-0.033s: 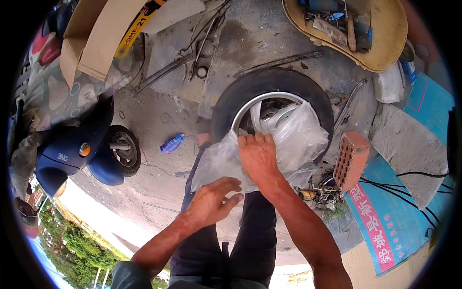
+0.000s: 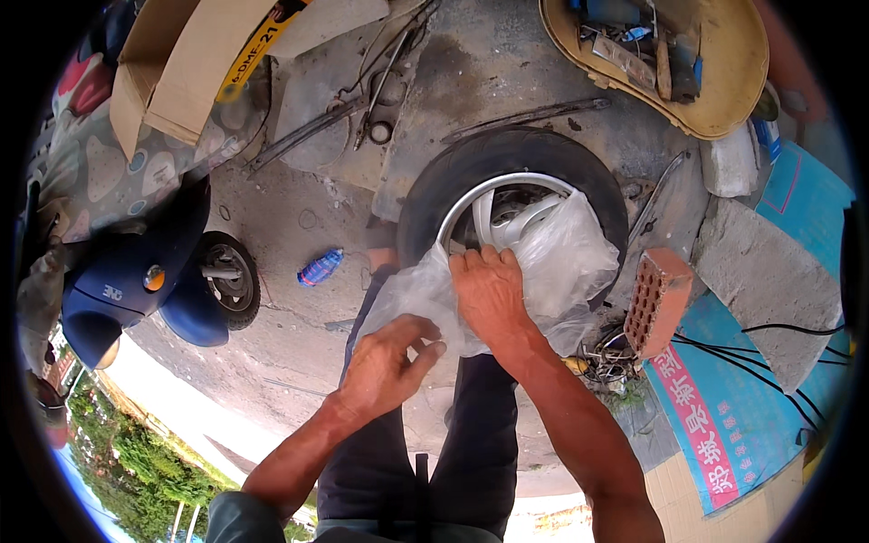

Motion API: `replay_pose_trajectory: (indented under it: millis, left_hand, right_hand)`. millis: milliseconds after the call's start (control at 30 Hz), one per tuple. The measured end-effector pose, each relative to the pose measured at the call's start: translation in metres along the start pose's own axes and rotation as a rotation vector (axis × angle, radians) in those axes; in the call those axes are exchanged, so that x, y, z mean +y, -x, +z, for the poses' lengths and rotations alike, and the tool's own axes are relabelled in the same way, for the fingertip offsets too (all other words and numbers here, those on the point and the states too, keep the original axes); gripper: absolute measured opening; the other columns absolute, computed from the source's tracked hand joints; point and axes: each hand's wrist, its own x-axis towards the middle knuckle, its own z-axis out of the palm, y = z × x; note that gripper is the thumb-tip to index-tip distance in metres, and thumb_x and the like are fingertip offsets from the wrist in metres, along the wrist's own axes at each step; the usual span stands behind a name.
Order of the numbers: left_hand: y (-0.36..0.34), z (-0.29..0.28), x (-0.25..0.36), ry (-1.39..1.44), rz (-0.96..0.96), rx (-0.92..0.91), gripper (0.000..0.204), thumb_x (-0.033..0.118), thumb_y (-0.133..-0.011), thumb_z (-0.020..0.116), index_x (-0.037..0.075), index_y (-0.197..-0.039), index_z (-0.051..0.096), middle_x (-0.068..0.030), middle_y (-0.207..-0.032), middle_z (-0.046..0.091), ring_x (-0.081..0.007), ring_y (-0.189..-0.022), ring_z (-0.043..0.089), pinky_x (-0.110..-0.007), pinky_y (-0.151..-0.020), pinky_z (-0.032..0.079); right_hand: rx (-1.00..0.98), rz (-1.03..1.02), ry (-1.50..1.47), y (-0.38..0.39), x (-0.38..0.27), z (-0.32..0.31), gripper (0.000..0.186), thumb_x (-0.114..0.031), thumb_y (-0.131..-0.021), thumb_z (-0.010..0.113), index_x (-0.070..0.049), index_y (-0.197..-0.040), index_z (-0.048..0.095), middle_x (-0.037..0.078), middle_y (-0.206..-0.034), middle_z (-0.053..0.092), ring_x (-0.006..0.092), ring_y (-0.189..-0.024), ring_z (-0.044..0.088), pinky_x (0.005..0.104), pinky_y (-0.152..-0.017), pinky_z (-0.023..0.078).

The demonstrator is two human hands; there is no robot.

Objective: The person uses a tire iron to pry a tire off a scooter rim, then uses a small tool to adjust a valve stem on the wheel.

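Our right hand [image 2: 489, 294] lies flat, fingers together, pressing the clear plastic bag [image 2: 561, 262] onto the tyre [image 2: 480, 163]; our left hand [image 2: 385, 362] pinches the bag's near edge.

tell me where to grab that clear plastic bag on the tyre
Grip the clear plastic bag at its loose crumpled edge nearest the person, where the left hand already pinches it, coming from below. The far part drapes into the wheel rim under the right hand.

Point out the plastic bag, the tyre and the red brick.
plastic bag [image 2: 566, 258]: head view, on the clear film right of the right hand.
tyre [image 2: 507, 149]: head view, on the black tread at the top.
red brick [image 2: 654, 303]: head view, on its holed face.
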Motion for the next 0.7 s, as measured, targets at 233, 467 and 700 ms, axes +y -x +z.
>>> replay_pose_trajectory:
  millis: [233, 467, 700]
  left_hand:
    - [-0.147, -0.053, -0.003, -0.424, 0.143, 0.476, 0.090, 0.049, -0.081, 0.084, 0.002, -0.147, 0.046, -0.0238, -0.123, 0.068, -0.0412, -0.111, 0.068, -0.049, -0.093, 0.054]
    - [-0.171, -0.029, 0.013, -0.400, 0.067, 0.335, 0.096, 0.058, -0.080, 0.081, 0.000, -0.147, 0.045, -0.0273, -0.122, 0.069, -0.0435, -0.108, 0.070, -0.050, -0.094, 0.055]
    - [-0.136, -0.013, -0.014, -0.169, -0.047, 0.480, 0.093, 0.060, -0.080, 0.079, -0.002, -0.142, 0.048, -0.0316, -0.126, 0.066, -0.0491, -0.107, 0.068, -0.053, -0.093, 0.053]
  right_hand:
    - [-0.353, -0.105, -0.059, -0.035, 0.004, -0.046, 0.011, -0.010, -0.068, 0.068, -0.006, -0.078, 0.073, 0.011, -0.077, 0.071, 0.0289, -0.085, 0.069, 0.0416, -0.077, 0.049]
    - [-0.197, -0.241, 0.091, -0.037, 0.010, -0.062, 0.012, -0.014, -0.064, 0.070, -0.008, -0.073, 0.074, 0.006, -0.076, 0.072, 0.0237, -0.086, 0.068, 0.0416, -0.079, 0.047]
    - [-0.092, -0.280, 0.097, -0.009, -0.001, -0.078, 0.008, -0.016, -0.074, 0.073, -0.010, -0.074, 0.077, 0.003, -0.075, 0.071, 0.0212, -0.092, 0.064, 0.0403, -0.083, 0.043]
